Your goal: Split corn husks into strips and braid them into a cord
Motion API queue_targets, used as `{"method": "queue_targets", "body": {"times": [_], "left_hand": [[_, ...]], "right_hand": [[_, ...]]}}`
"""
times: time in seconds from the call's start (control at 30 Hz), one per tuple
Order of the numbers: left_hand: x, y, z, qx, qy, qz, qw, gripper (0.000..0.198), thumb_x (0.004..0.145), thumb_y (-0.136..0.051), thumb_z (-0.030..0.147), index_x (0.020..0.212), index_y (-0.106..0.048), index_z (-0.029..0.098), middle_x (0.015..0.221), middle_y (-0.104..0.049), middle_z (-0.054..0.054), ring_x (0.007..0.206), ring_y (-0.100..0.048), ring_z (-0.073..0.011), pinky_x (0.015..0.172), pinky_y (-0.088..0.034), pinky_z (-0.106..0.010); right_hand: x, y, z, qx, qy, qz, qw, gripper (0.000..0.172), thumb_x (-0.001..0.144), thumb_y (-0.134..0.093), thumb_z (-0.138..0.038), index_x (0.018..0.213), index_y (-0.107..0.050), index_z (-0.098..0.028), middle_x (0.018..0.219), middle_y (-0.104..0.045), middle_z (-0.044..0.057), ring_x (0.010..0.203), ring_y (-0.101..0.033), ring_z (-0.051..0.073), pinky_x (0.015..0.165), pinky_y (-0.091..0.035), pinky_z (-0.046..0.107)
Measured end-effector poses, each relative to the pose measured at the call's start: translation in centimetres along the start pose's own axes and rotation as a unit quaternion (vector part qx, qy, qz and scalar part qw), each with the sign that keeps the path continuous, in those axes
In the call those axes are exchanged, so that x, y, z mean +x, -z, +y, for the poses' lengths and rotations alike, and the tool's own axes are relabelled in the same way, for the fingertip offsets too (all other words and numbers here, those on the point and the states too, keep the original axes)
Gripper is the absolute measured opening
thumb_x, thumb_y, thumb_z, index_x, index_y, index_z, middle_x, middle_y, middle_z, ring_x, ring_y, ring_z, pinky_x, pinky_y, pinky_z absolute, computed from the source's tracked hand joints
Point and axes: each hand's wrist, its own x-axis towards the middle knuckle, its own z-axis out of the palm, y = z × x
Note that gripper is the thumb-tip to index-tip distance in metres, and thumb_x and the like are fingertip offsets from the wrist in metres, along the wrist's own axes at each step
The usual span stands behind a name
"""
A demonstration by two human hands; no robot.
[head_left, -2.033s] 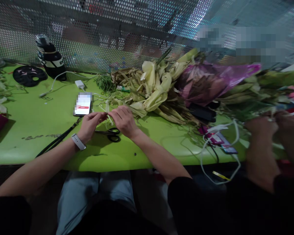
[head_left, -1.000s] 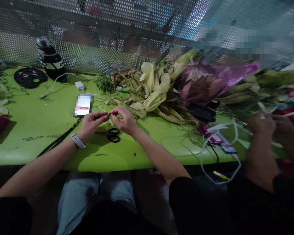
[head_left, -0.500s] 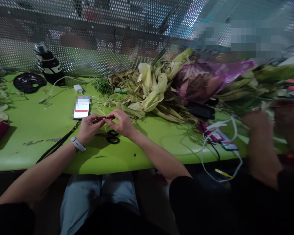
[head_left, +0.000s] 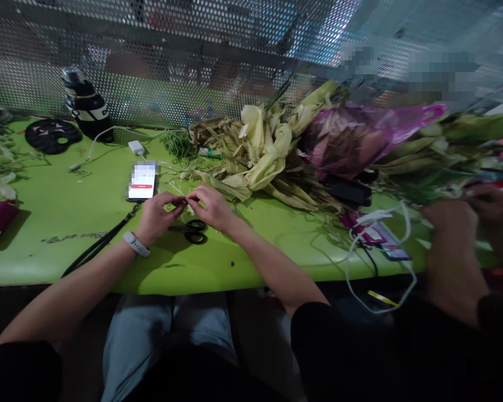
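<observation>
My left hand (head_left: pixel 158 213) and my right hand (head_left: pixel 212 209) meet fingertip to fingertip just above the green table. Both are closed in a pinch on a thin pale strip of corn husk (head_left: pixel 176 188), whose ends show above and below the fingers; its detail is too small to make out. Black-handled scissors (head_left: pixel 196 231) lie on the table under my hands, their blades partly hidden by the left one. A phone (head_left: pixel 142 183) with a lit screen sits just beyond my left hand. Past my right hand spreads a heap of corn husks (head_left: pixel 262 151).
At the back left stand a black bottle (head_left: pixel 88 109) and a black mask-shaped piece (head_left: pixel 52 135). A dark strap (head_left: pixel 100 245) runs from the phone. On the right are a purple plastic bag (head_left: pixel 343 139), white cables (head_left: pixel 347 268) and another person's hands (head_left: pixel 452 218). Mesh (head_left: pixel 151 72) rises behind.
My joined hands have shifted slightly to the right in view, still pinching the strip. The other person's hands have moved slightly, and the camera view has tilted a little.
</observation>
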Motion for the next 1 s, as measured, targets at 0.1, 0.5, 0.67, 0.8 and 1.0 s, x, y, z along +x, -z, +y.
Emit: {"method": "queue_targets", "body": {"times": [0.1, 0.5, 0.67, 0.8, 1.0], "left_hand": [[0.0, 0.0, -0.1, -0.003, 0.009, -0.009, 1.000, 0.017, 0.079, -0.076, 0.038, 0.084, -0.081, 0.022, 0.084, -0.076, -0.008, 0.073, -0.066, -0.0203, 0.070, -0.053, -0.034], [0.7, 0.4, 0.2, -0.148, 0.154, -0.032, 0.976, 0.036, 0.067, -0.088, 0.049, 0.081, -0.081, 0.016, 0.077, -0.077, -0.009, 0.067, -0.066, -0.0180, 0.067, -0.054, -0.033], [0.9, 0.5, 0.4, -0.237, 0.195, -0.024, 0.951, 0.038, 0.060, -0.093, 0.047, 0.081, -0.080, 0.017, 0.082, -0.078, -0.007, 0.077, -0.070, -0.0179, 0.078, -0.057, -0.034], [0.9, 0.6, 0.5, -0.247, 0.196, -0.038, 0.948, 0.030, 0.062, -0.092, 0.041, 0.079, -0.080, 0.019, 0.081, -0.078, -0.006, 0.074, -0.070, -0.0158, 0.077, -0.058, -0.033], [0.9, 0.5, 0.2, -0.259, 0.222, -0.047, 0.939, 0.020, 0.067, -0.090, 0.032, 0.075, -0.078, 0.018, 0.076, -0.076, -0.004, 0.069, -0.069, -0.0129, 0.073, -0.058, -0.030]], "right_hand": [[0.0, 0.0, 0.2, -0.007, 0.016, -0.019, 1.000, 0.024, 0.103, -0.048, -0.031, 0.098, -0.067, -0.016, 0.095, -0.068, 0.010, 0.091, -0.062, 0.021, 0.083, -0.051, 0.036], [0.2, 1.3, -0.6, 0.037, -0.042, 0.127, 0.990, 0.025, 0.100, -0.052, -0.037, 0.095, -0.066, -0.017, 0.087, -0.071, 0.007, 0.080, -0.065, 0.018, 0.077, -0.052, 0.033], [0.6, 1.8, -0.8, 0.141, -0.128, 0.107, 0.976, 0.041, 0.097, -0.052, -0.058, 0.099, -0.064, -0.019, 0.097, -0.069, 0.008, 0.088, -0.065, 0.018, 0.082, -0.053, 0.033], [0.7, 1.8, -1.1, 0.206, -0.182, -0.015, 0.961, 0.047, 0.095, -0.051, -0.065, 0.088, -0.062, -0.019, 0.079, -0.067, 0.002, 0.073, -0.062, 0.015, 0.072, -0.050, 0.030], [0.5, 1.0, -1.3, 0.120, -0.125, 0.005, 0.985, 0.041, 0.100, -0.050, -0.056, 0.084, -0.062, -0.020, 0.078, -0.066, 0.003, 0.073, -0.059, 0.015, 0.073, -0.046, 0.030]]}}
